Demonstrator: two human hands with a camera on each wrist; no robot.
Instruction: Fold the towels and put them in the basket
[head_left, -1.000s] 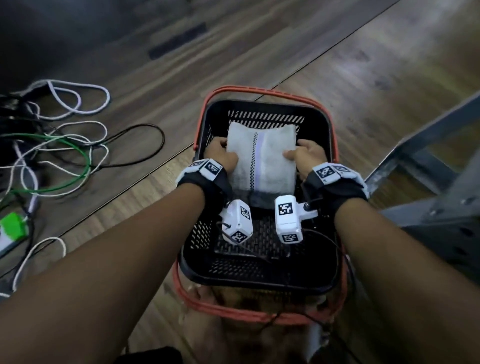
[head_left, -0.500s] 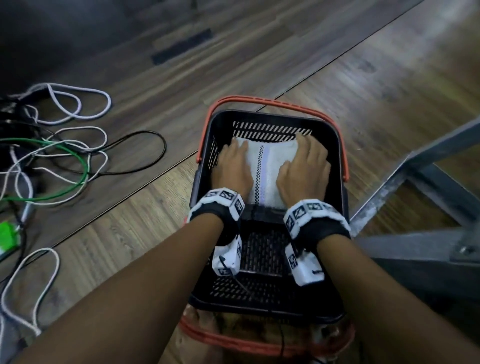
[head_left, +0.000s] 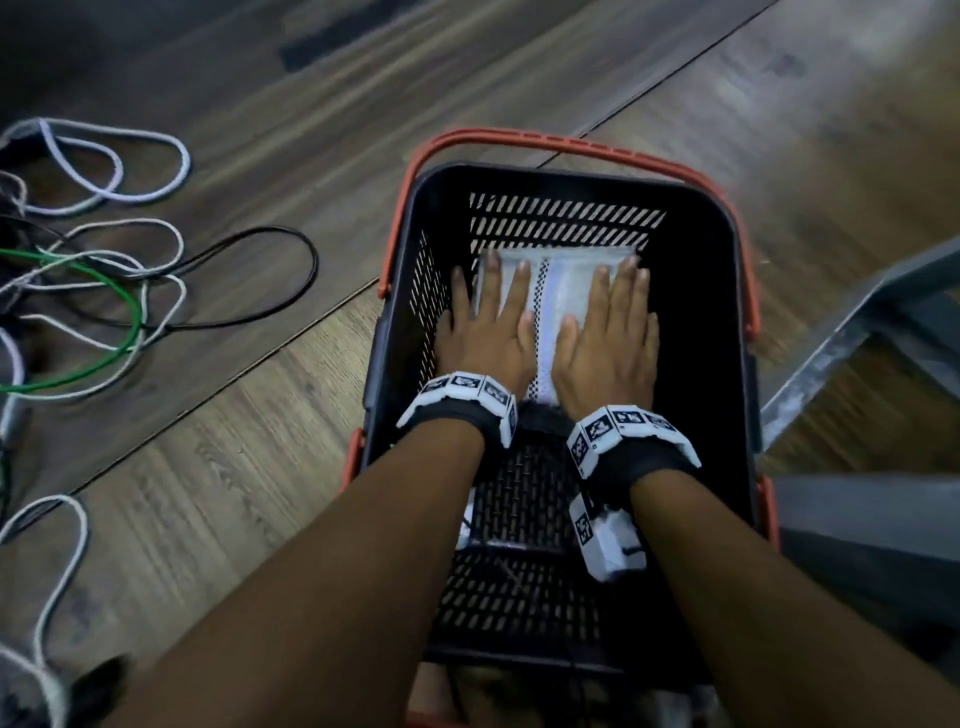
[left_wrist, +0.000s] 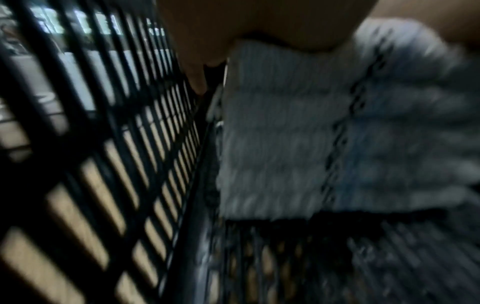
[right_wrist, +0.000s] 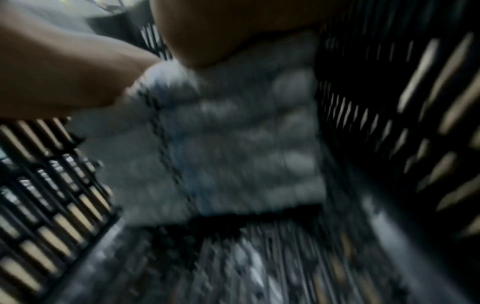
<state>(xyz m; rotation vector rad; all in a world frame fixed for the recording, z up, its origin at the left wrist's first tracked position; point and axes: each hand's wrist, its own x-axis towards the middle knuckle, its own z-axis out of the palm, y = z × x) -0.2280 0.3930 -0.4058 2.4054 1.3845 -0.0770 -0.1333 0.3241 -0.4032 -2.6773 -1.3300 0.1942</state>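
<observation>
Inside the basket, bare floor lies open on the near side of the folded towel, with a dark gap to its right. Past the basket's left wall, loose cables litter the floor; a metal frame stands close on its right.

Both my wrist views motion-blurred; towel mostly covered by hands; basket near rim hidden behind forearms.

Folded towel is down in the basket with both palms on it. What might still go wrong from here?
As the left hand and right hand lift off, the folded towel may spring open. The wrist cable over the basket floor could snag on the mesh.
</observation>
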